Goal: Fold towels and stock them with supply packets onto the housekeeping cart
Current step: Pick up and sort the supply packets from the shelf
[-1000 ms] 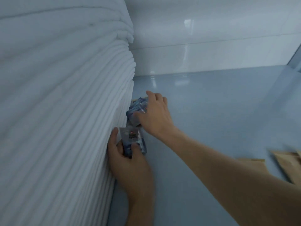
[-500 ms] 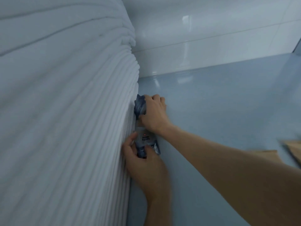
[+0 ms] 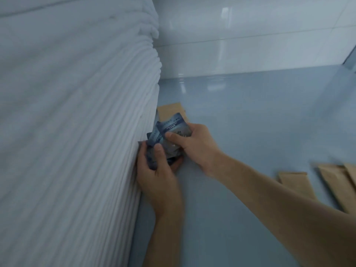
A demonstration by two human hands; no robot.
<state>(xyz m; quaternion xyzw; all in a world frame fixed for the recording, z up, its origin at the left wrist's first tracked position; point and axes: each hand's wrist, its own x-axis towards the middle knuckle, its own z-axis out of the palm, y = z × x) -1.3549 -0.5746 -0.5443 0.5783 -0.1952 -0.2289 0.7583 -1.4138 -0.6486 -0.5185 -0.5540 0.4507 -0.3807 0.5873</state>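
Packets [image 3: 169,132], blue and fanned, sit against the towel stack [image 3: 77,132] on the cart shelf [image 3: 250,132]. Left hand [image 3: 156,170] pinches the lower ones, right hand [image 3: 194,143] grips the upper. Square them together before releasing, tight to the towels.

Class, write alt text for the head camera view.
Both hands, left hand and right hand, hold blue packets beside a tall stack of white towels. Brown packets lie on the blue surface.

floor [image 3: 269,112]: glossy pale blue-grey | wall [image 3: 250,45]: white glossy tiles, light reflections
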